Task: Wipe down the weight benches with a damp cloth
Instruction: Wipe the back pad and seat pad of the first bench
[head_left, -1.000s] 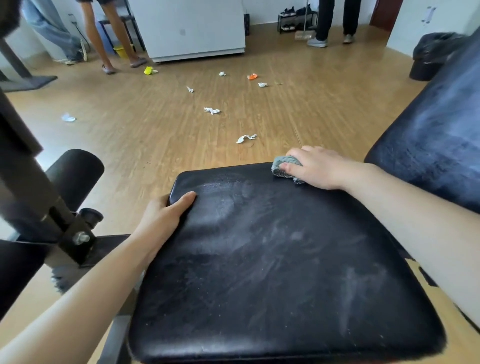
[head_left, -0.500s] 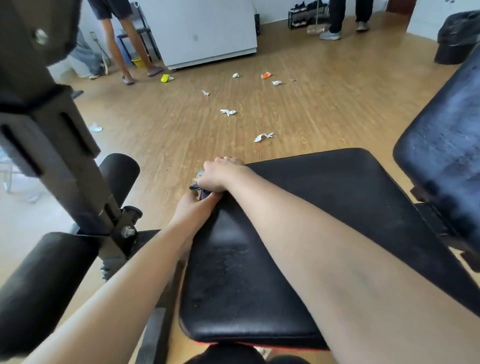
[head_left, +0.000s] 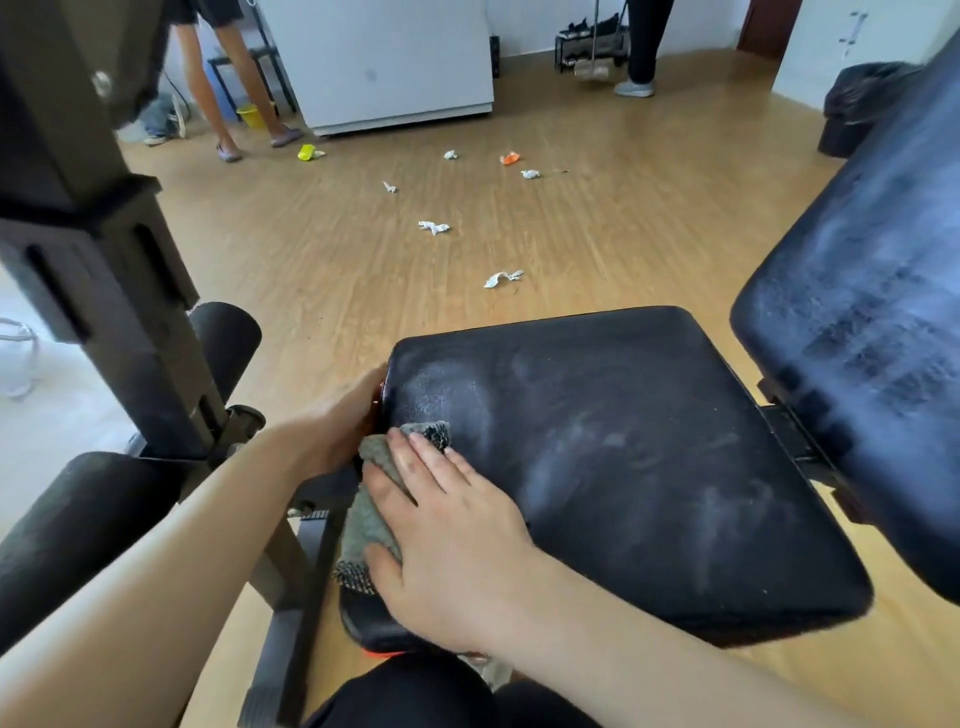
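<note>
The black padded seat (head_left: 649, 457) of the weight bench lies in front of me, streaked with pale smears. A grey cloth (head_left: 371, 506) drapes over its left edge. My right hand (head_left: 457, 540) lies flat on the cloth with straight fingers, pressing it onto the seat's left side. My left hand (head_left: 343, 421) holds the seat's far left corner, fingers wrapped round the edge. The black back pad (head_left: 862, 332) rises tilted at the right, also smeared.
A dark steel upright (head_left: 98, 249) and foam rollers (head_left: 223, 338) stand at the left. Crumpled paper scraps (head_left: 434, 227) litter the wooden floor. People's legs (head_left: 228, 83) and a white cabinet (head_left: 384, 57) are at the back, a black bin bag (head_left: 857, 104) at the far right.
My right hand has slid the cloth from the seat's far left corner back along the left edge towards me. The left hand has stayed at that corner.
</note>
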